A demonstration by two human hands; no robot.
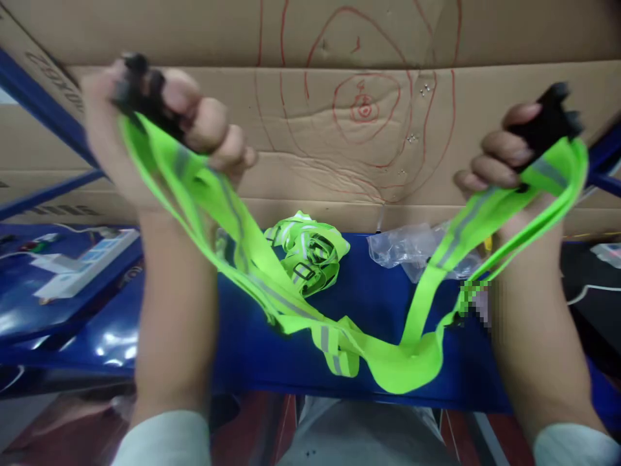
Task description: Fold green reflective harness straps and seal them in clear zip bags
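Note:
A neon-green reflective strap harness (291, 298) with grey stripes hangs in a slack curve between my raised hands. At the upper left my left hand (204, 123) is closed around a black plastic piece (138, 87) at one end of it. On the right, my right hand (499, 155) grips a second black piece (548, 126) at the other end. Loops of strap run down from both pieces and sag over the blue table (291, 366). Behind them lies a bundled green strap harness (310, 249) with a black buckle, touched by neither hand.
Clear plastic bags (407, 249) lie at the back of the table. A white power strip (90, 262) with cables is at the left. Cardboard (218, 129) with red-drawn rings stands upright behind the table. Blue metal frame bars (48, 110) flank the space.

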